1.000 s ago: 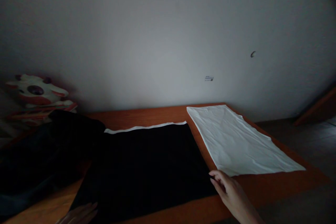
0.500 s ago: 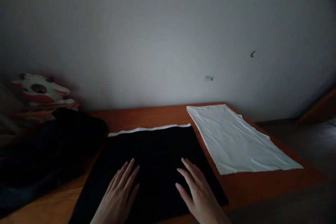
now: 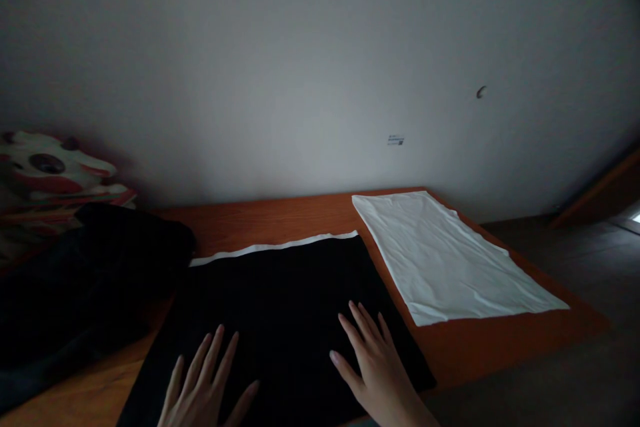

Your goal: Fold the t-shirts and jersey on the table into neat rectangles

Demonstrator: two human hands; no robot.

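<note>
A black cloth (image 3: 290, 307) is laid flat on the table (image 3: 260, 217), with a white strip (image 3: 280, 245) shown along its twelve o'clock edge. The left hand (image 3: 200, 380) is placed over it toward eight o'clock, the right hand (image 3: 375, 363) toward four; both are spread wide, nothing grasped. A white cloth (image 3: 450, 260) is spread at two o'clock, a dark heap (image 3: 100, 280) bunched at nine.

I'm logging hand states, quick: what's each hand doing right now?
Left hand: open, spread over the black cloth, holding nothing.
Right hand: open, spread over the same cloth, holding nothing.
</note>
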